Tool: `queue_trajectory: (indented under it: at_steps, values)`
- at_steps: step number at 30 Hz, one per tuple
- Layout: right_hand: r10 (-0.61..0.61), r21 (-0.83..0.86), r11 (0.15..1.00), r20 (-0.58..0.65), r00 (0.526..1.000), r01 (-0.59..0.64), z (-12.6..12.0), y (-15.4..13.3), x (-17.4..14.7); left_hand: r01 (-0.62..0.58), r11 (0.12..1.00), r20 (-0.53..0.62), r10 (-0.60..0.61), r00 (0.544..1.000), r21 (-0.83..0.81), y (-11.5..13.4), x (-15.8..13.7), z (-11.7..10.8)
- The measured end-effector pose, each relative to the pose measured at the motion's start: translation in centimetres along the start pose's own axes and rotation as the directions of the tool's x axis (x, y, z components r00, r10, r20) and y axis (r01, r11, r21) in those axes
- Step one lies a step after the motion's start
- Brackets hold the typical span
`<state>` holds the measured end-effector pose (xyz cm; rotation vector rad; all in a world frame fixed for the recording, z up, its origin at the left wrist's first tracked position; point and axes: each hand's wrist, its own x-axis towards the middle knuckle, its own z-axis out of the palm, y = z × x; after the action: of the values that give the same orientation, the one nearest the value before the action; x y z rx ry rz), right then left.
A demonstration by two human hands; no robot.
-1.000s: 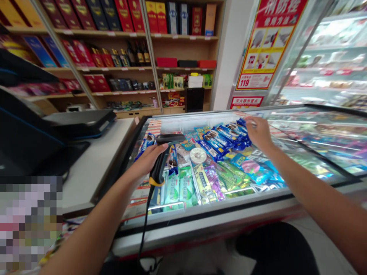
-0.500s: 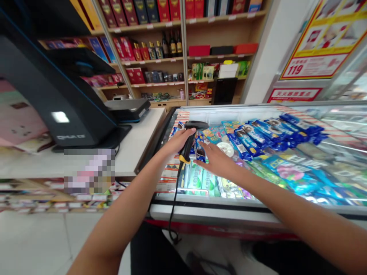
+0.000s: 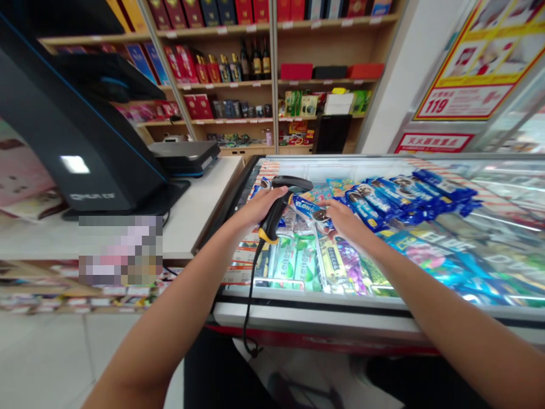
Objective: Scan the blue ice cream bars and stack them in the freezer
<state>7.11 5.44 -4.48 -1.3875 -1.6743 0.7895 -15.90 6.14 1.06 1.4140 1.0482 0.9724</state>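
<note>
My left hand (image 3: 264,203) is wrapped round the handle of a black and yellow barcode scanner (image 3: 272,217), whose cord hangs down over the freezer's front edge. Its head points to the right. Just beside it, my right hand (image 3: 346,222) grips the right end of a blue ice cream packet (image 3: 305,208) with a cookie picture. That packet lies slanted across the space between the scanner and my fingers. Behind my left hand, part of another blue packet (image 3: 264,183) shows on the glass. A row of similar blue packets (image 3: 394,196) rests to the right of my right hand.
Beneath both hands is a glass-topped chest freezer (image 3: 323,311) with colourful packs inside. On the left, a white counter (image 3: 187,230) carries a dark checkout machine (image 3: 106,170) and a weighing scale (image 3: 185,156). Shelves (image 3: 238,85) of boxes and bottles stand behind.
My right hand has moved right and closed on a blue packet, which now stretches away from the scanner. The scanner stays in my left hand, tilted slightly more.
</note>
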Motion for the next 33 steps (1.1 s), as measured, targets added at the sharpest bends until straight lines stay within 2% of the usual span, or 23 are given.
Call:
queue_trajectory:
  at_steps: [2, 4, 6, 9, 10, 11, 13, 14, 15, 16, 17, 19, 23, 27, 29, 33]
  values:
    - [0.199, 0.200, 0.959, 0.029, 0.980, -0.201, -0.7, -0.8, 0.3, 0.006, 1.000, 0.038, -0.007, 0.999, 0.008, 0.0, 0.0, -0.1]
    - [0.301, 0.363, 0.883, 0.050, 0.952, -0.299, -1.2, -1.8, 0.3, -0.004, 1.000, 0.092, 0.002, 0.996, 0.027, 0.1, -0.1, -0.2]
    - [0.326, 0.504, 0.796, 0.108, 0.939, -0.334, -1.5, -2.6, 0.1, -0.022, 0.998, 0.160, 0.013, 0.987, 0.054, 0.2, -0.3, -0.2]
    - [0.288, 0.668, 0.622, 0.290, 0.913, -0.408, -1.6, -3.1, -0.2, -0.047, 0.996, 0.271, 0.026, 0.962, 0.072, 0.6, -0.9, 0.1]
    - [0.268, 0.680, 0.605, 0.316, 0.910, -0.414, -1.6, -3.0, -0.3, -0.054, 0.996, 0.293, 0.032, 0.956, 0.068, 0.8, -1.1, 0.2]
    - [0.253, 0.668, 0.633, 0.298, 0.920, -0.390, -1.5, -2.8, -0.3, -0.061, 0.996, 0.303, 0.040, 0.952, 0.059, 0.9, -1.2, 0.3]
    - [0.171, 0.561, 0.799, 0.135, 0.976, -0.217, -1.2, -2.1, -0.2, -0.072, 0.997, 0.287, 0.058, 0.956, 0.038, 1.1, -1.5, 0.4]
    - [0.076, 0.454, 0.888, 0.027, 0.997, -0.080, -1.1, -1.8, -0.1, -0.077, 0.997, 0.267, 0.066, 0.961, 0.030, 1.1, -1.6, 0.4]
    - [-0.042, 0.320, 0.945, -0.069, 0.997, 0.062, -1.1, -1.4, -0.1, -0.078, 0.997, 0.244, 0.069, 0.967, 0.028, 1.1, -1.6, 0.4]
    - [-0.157, 0.182, 0.967, -0.132, 0.979, 0.180, -1.2, -1.2, 0.0, -0.077, 0.997, 0.216, 0.069, 0.974, 0.029, 1.0, -1.5, 0.3]
    - [-0.247, 0.060, 0.964, -0.163, 0.955, 0.260, -1.3, -1.0, 0.0, -0.070, 0.997, 0.186, 0.062, 0.980, 0.035, 0.9, -1.4, 0.1]
    - [-0.324, -0.098, 0.945, -0.174, 0.930, 0.311, -1.7, -0.9, 0.0, -0.050, 0.998, 0.142, 0.043, 0.989, 0.049, 0.7, -1.1, -0.1]
    - [-0.389, -0.199, 0.912, -0.145, 0.910, 0.359, -2.6, -1.1, 0.2, -0.032, 0.998, 0.105, 0.026, 0.994, 0.058, -0.1, -0.4, -0.5]
    - [-0.533, -0.299, 0.824, -0.118, 0.838, 0.481, -2.8, -0.3, 0.6, -0.028, 0.998, 0.082, 0.023, 0.996, 0.064, -0.5, -0.1, -0.7]
    - [-0.535, -0.322, 0.814, -0.092, 0.840, 0.483, -2.7, 0.3, 0.7, -0.020, 0.998, 0.081, 0.014, 0.997, 0.063, -0.6, 0.0, -0.6]
    - [-0.448, -0.307, 0.847, 0.029, 0.894, 0.435, -2.5, 0.4, 0.5, 0.010, 0.999, 0.062, -0.013, 0.998, 0.042, -0.4, -0.1, -0.4]
